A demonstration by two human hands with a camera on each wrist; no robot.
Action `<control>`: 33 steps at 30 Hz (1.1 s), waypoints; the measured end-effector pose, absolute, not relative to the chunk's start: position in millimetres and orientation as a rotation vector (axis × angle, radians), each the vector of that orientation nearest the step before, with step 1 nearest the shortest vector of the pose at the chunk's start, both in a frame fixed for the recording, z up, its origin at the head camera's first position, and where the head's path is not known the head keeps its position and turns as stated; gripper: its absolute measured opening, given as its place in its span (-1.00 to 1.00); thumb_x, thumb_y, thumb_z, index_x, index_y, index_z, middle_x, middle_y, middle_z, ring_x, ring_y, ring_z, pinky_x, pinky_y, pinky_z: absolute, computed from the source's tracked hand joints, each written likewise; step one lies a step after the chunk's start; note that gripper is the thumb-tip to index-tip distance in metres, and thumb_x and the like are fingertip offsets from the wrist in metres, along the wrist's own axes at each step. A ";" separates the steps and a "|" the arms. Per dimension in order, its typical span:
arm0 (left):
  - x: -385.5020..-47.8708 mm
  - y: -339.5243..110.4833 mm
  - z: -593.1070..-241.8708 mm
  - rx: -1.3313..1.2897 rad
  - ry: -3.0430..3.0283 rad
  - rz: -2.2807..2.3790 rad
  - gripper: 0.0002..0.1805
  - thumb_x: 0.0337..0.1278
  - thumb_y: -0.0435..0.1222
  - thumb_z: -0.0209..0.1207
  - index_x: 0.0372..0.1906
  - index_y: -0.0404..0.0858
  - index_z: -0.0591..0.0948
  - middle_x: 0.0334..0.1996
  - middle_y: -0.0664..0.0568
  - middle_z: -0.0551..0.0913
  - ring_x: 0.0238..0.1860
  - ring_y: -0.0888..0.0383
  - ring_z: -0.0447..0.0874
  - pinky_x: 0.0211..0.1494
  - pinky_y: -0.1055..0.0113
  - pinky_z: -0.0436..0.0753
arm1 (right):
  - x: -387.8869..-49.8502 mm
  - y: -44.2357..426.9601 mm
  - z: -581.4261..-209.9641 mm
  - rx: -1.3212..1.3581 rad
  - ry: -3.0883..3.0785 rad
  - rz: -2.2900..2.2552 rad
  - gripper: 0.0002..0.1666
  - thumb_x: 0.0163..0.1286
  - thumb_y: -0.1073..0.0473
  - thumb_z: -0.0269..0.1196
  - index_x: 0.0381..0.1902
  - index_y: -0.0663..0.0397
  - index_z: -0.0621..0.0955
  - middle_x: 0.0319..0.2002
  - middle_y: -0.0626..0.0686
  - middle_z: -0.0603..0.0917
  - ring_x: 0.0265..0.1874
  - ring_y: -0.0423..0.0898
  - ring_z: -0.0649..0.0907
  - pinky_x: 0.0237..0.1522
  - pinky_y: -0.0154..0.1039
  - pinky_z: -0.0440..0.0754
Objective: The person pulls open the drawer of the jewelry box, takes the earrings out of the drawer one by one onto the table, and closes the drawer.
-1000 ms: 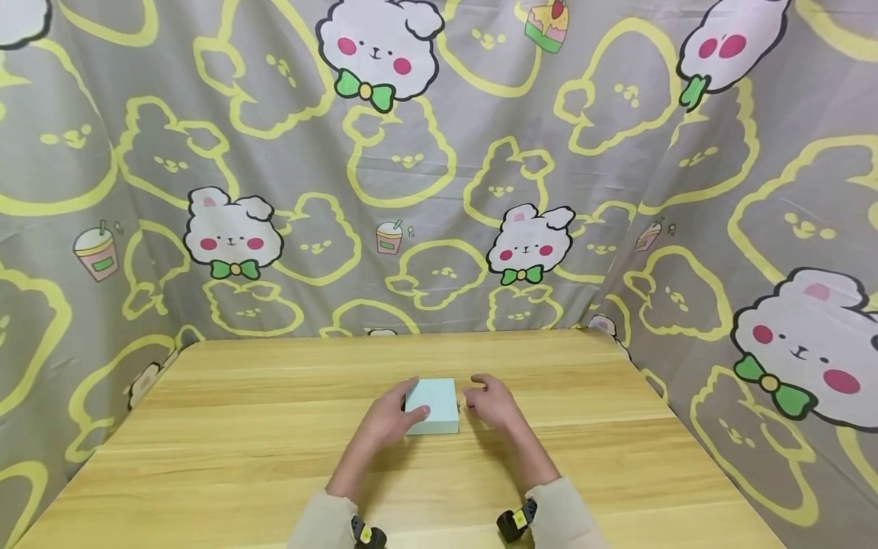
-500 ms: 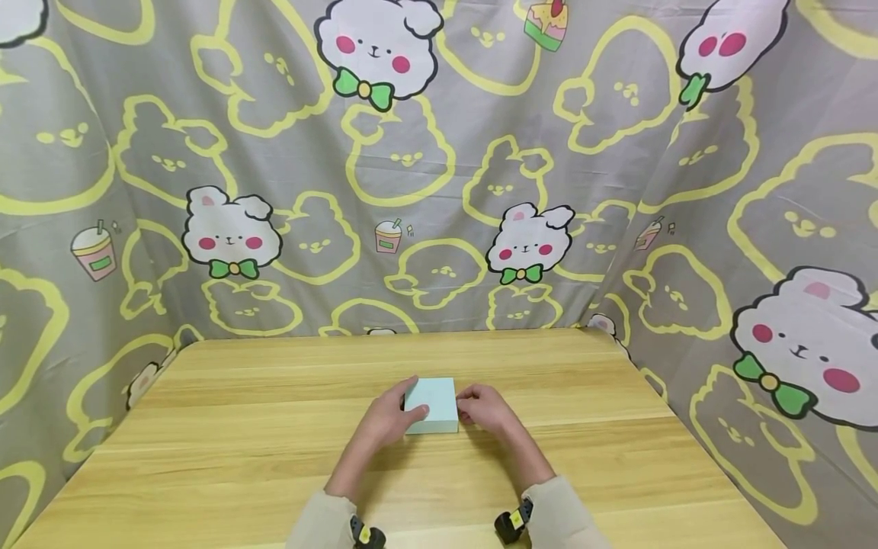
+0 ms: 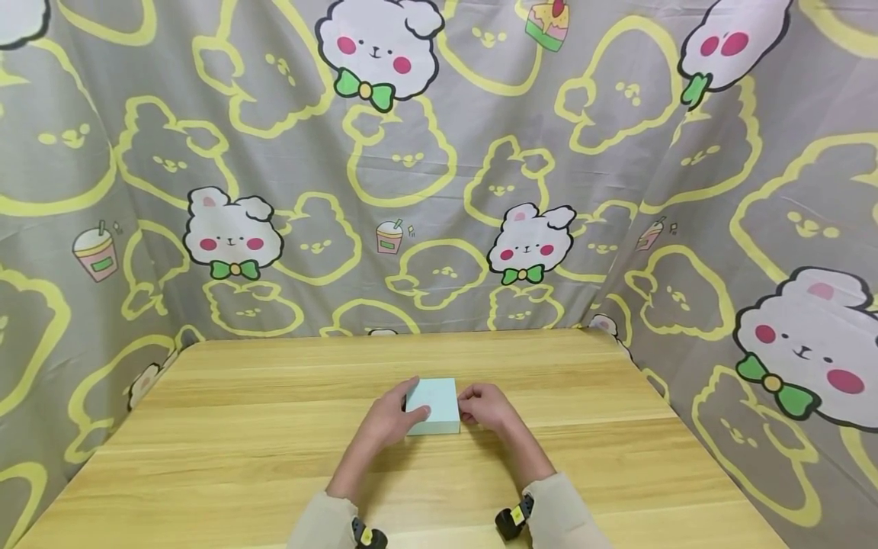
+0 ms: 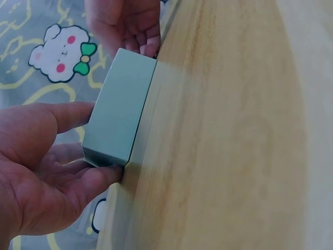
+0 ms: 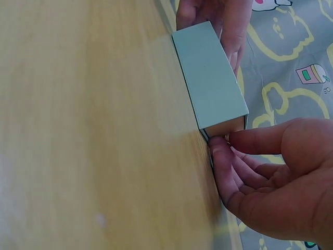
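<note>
A pale blue-green box (image 3: 434, 398) lies flat near the middle of the wooden table. My left hand (image 3: 389, 419) holds its left side, the thumb on the top face and the fingers along the left end. At the right end, my right hand (image 3: 484, 406) has thumb and index finger pinched together. In the right wrist view that end shows a tan inner panel (image 5: 227, 126) set inside the blue-green outer sleeve. The fingertips meet at a small pull on this panel, mostly hidden by them.
The wood-grain table (image 3: 274, 457) spreads around the box on all sides. A grey curtain (image 3: 439, 191) with yellow outlines and white cartoon bunnies hangs behind the table and along both sides.
My right hand has moved left to the box's right end, and its thumb and index finger have come together there. My left hand and the box stay in place.
</note>
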State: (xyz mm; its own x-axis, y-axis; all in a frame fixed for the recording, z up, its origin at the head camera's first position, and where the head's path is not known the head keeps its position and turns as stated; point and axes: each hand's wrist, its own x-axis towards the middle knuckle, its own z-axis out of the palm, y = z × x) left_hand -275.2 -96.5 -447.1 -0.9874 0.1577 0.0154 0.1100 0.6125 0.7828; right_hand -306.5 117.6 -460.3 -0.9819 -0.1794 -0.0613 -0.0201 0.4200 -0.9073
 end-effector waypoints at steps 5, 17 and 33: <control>-273.6 -96.8 -448.9 0.196 2.779 1.331 -0.30 0.35 -0.07 0.27 0.51 -0.17 0.37 0.45 -0.25 0.41 0.45 -0.29 0.34 0.39 -0.22 0.42 | -304.8 116.7 -460.0 -0.212 2.511 -1.603 -0.85 0.37 0.40 0.19 -0.19 0.40 0.65 -0.37 0.19 0.72 -0.41 -0.06 0.71 -0.30 -0.17 0.74; -274.7 -96.3 -444.7 0.192 2.796 1.316 -0.30 0.33 -0.11 0.29 0.49 -0.21 0.40 0.45 -0.26 0.41 0.47 -0.27 0.32 0.41 -0.20 0.41 | -304.5 114.0 -457.8 -0.200 2.522 -1.608 -0.86 0.35 0.40 0.19 -0.19 0.39 0.65 -0.35 0.19 0.73 -0.40 -0.05 0.74 -0.27 -0.14 0.77; -276.4 -97.6 -443.4 0.211 2.805 1.298 -0.30 0.33 -0.11 0.29 0.49 -0.22 0.39 0.43 -0.26 0.43 0.45 -0.27 0.34 0.41 -0.20 0.41 | -304.7 116.5 -458.2 -0.203 2.485 -1.653 -0.87 0.32 0.41 0.23 -0.20 0.38 0.65 -0.37 0.21 0.72 -0.41 -0.03 0.75 -0.29 -0.14 0.77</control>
